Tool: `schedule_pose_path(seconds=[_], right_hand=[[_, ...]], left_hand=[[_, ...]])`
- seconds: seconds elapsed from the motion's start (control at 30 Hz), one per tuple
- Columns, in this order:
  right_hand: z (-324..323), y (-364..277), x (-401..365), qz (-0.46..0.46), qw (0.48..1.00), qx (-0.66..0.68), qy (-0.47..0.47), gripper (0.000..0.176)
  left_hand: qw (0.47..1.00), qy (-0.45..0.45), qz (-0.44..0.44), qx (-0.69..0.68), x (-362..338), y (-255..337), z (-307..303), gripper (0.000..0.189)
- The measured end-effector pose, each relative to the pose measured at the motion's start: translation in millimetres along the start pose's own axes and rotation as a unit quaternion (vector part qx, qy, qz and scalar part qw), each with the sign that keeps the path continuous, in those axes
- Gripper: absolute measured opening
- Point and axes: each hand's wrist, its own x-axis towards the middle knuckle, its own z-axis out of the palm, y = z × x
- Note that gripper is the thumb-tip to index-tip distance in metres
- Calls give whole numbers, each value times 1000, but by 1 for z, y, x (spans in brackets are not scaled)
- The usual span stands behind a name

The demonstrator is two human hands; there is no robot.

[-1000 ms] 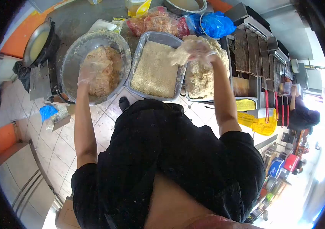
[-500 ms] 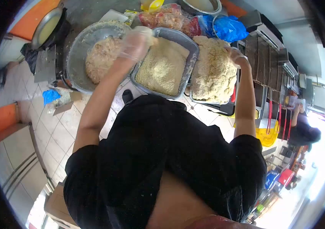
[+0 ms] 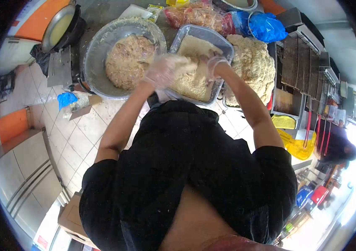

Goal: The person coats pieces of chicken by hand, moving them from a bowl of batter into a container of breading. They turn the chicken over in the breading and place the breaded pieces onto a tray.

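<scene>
My left hand (image 3: 161, 72), in a clear plastic glove and blurred by motion, reaches over the near left side of a grey tub (image 3: 174, 42) of breadcrumbs (image 3: 199, 44). Its fingers are closed on a pale, batter-coated piece of meat (image 3: 187, 66), partly smeared in view. My right hand (image 3: 215, 65), also gloved, is at the crumbs with its fingers apart, close to that piece. To the left stands a large grey basin (image 3: 96, 62) with wet, battered meat (image 3: 130, 60) inside. A big heap of crumb-coated pieces (image 3: 251, 69) rises right of the tub.
Bagged meat (image 3: 194, 19) and a blue plastic bag (image 3: 268, 28) lie behind the tubs. A dark pan (image 3: 63, 29) of pale liquid stands far left. Wire racks (image 3: 297, 62) and red-handled tools (image 3: 307, 127) are at right, with another person (image 3: 335, 142) beyond.
My right hand has moved left from the coated heap into the crumb tub. My left hand has come nearer and right, carrying the battered piece over the crumbs. The whole view has shifted slightly.
</scene>
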Motion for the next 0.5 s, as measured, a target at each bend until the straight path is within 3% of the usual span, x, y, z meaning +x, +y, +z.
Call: schedule_pose_path(seconds=[0.07,0.13,0.17,0.2,0.23,0.27,0.33,0.37,0.43,0.47,0.5], right_hand=[[-3,-4,-1,3,977,-7,212,69],[2,-9,15,26,978,17,206,62],[10,-5,30,51,971,53,226,59],[16,1,43,76,963,89,245,56],[22,10,55,71,963,81,245,56],[26,22,65,29,964,141,224,58],[21,32,66,-16,960,195,200,61],[20,35,65,-38,944,263,195,65],[-11,23,20,-69,888,415,184,82],[-27,10,-6,-72,892,409,180,82],[-38,-3,-27,-100,888,404,197,85]], left_hand=[[996,50,-70,-2,-7,-4,-40,43],[982,61,-139,113,-20,-15,-74,46],[981,69,-142,113,-36,-52,-79,46],[955,63,-192,217,-58,-108,-71,48],[916,55,-242,317,-71,-137,-66,51],[914,62,-247,315,-75,-131,-73,51],[854,-255,-338,303,-80,-111,-91,53],[855,-249,-340,301,-89,-123,-82,53],[850,-86,-428,293,-114,-158,-48,56],[850,-82,-435,287,-113,-161,-46,56],[828,-138,-464,282,-109,-163,-42,60]])
